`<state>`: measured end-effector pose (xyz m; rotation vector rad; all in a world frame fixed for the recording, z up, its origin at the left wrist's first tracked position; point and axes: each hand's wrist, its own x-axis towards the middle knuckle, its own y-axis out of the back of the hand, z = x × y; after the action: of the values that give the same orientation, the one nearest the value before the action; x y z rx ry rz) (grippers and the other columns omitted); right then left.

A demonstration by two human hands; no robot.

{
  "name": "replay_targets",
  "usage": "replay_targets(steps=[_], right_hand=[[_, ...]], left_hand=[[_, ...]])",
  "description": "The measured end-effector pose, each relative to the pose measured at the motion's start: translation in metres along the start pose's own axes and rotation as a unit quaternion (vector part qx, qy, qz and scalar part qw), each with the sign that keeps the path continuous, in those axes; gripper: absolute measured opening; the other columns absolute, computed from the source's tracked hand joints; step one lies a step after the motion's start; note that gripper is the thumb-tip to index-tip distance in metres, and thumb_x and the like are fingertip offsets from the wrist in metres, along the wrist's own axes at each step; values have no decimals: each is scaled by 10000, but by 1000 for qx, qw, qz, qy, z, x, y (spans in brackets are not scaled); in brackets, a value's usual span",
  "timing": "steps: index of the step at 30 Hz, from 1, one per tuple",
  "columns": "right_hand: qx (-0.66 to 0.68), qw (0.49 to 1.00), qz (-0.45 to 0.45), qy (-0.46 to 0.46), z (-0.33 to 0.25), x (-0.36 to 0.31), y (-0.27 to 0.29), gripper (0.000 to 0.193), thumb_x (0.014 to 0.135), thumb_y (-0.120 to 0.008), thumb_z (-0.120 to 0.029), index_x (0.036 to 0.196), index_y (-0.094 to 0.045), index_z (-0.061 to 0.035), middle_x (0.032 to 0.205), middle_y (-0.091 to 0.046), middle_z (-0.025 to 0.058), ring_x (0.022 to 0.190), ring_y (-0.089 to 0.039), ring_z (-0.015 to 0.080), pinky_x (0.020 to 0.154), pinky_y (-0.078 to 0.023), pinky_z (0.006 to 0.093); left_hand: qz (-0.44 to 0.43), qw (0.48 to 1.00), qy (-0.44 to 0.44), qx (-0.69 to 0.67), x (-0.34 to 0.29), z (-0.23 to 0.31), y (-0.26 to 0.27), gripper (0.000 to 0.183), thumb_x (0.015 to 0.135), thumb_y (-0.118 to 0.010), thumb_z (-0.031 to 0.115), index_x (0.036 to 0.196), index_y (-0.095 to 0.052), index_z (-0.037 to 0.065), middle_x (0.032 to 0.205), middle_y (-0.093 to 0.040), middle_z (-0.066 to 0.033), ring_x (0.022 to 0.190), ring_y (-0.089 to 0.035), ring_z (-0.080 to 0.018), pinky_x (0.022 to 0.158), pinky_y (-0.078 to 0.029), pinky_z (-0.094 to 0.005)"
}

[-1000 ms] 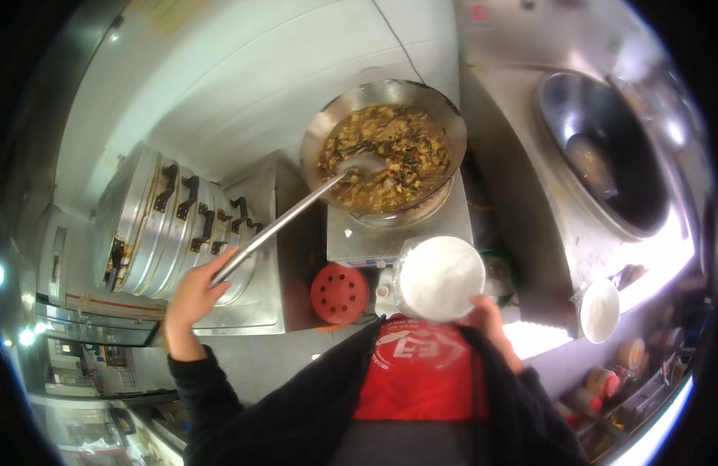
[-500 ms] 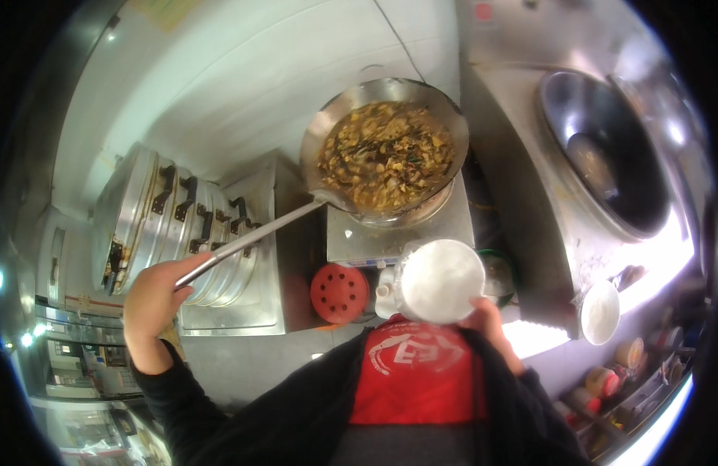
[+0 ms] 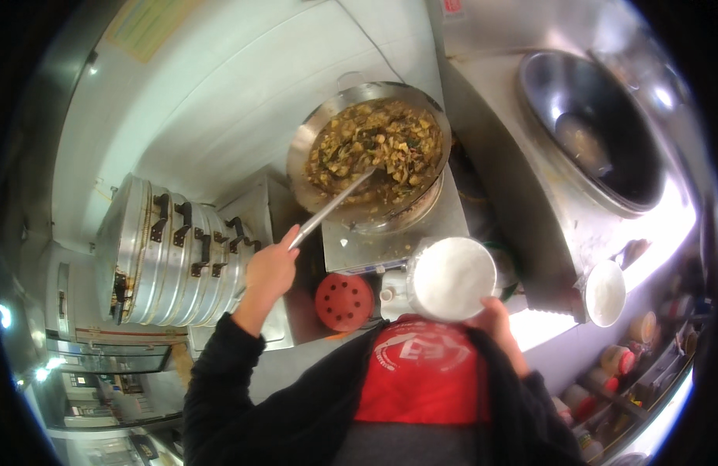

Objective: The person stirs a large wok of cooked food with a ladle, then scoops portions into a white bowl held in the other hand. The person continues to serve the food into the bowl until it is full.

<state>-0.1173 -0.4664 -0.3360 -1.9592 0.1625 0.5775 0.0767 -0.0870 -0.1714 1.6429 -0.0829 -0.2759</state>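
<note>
At the far left, a stack of metal steamer tiers (image 3: pixel 176 256) with dark handles is set on a steel worktop (image 3: pixel 280 328). To its right, the long handle of a metal ladle (image 3: pixel 333 204) is gripped by the left hand (image 3: pixel 270 273), its fingers being wrapped around the handle's near end. The ladle is slanted up and to the right, and its head is sunk in the chopped food (image 3: pixel 374 140), where it is mostly hidden. The food, in brownish liquid, is held in a wide steel wok (image 3: pixel 303 147) placed on a second worktop (image 3: pixel 386 250) against the white wall. Below, near that worktop, a red round stool (image 3: pixel 344 301) pierced with holes is seen. Just in front of the red apron (image 3: pixel 421 369), a white bowl (image 3: pixel 454 278) is held with its mouth upward; its lower right rim is pinched between the thumb and fingers of the right hand (image 3: pixel 495 317). Farther right, a large dark wok (image 3: pixel 631 151) is set into a metal range (image 3: pixel 553 206). Near the range's front corner a smaller pale bowl (image 3: pixel 605 293) is seen, with lidded jars (image 3: pixel 618 359) on a shelf lower down.
</note>
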Motion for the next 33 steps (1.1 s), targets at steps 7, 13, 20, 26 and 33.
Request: replay_targets(steps=[7,13,20,26,33], right_hand=[[30,999,28,-28,0,7,2,556,842,-604,-179,1338,-460,27,1260,-591,180,1128,-598,298,965,-504,391],[-5,998,20,-65,-3,6,-4,541,847,-620,-188,1325,-470,15,1228,-601,159,1091,-604,278,928,-512,365],[-33,997,18,-65,-6,6,9,533,842,-625,-189,1320,-478,-3,1181,-612,141,1044,-610,255,868,-525,340],[11,998,27,-47,-2,9,13,530,844,-610,-201,1315,-475,1,1184,-613,151,1032,-618,268,830,-544,345],[24,998,-12,-62,-7,9,-6,522,854,-607,-195,1308,-469,23,1216,-599,183,1084,-611,290,927,-525,396]], left_hand=[[51,998,37,-13,50,29,-39,474,970,-524,245,1436,-435,246,840,-671,-174,792,-654,-387,687,-500,-519],[46,996,68,-15,55,29,-43,474,967,-529,248,1433,-442,250,863,-684,-169,811,-661,-384,707,-502,-517],[11,997,69,-15,19,9,0,490,944,-563,258,1424,-466,265,919,-685,-184,886,-649,-391,762,-495,-510],[31,989,46,-136,-26,-27,39,480,888,-656,251,1360,-569,249,1091,-689,-147,979,-646,-367,840,-504,-428],[27,982,123,-143,-76,-58,116,482,840,-709,187,1308,-625,261,1099,-697,-117,904,-659,-310,800,-499,-354]])
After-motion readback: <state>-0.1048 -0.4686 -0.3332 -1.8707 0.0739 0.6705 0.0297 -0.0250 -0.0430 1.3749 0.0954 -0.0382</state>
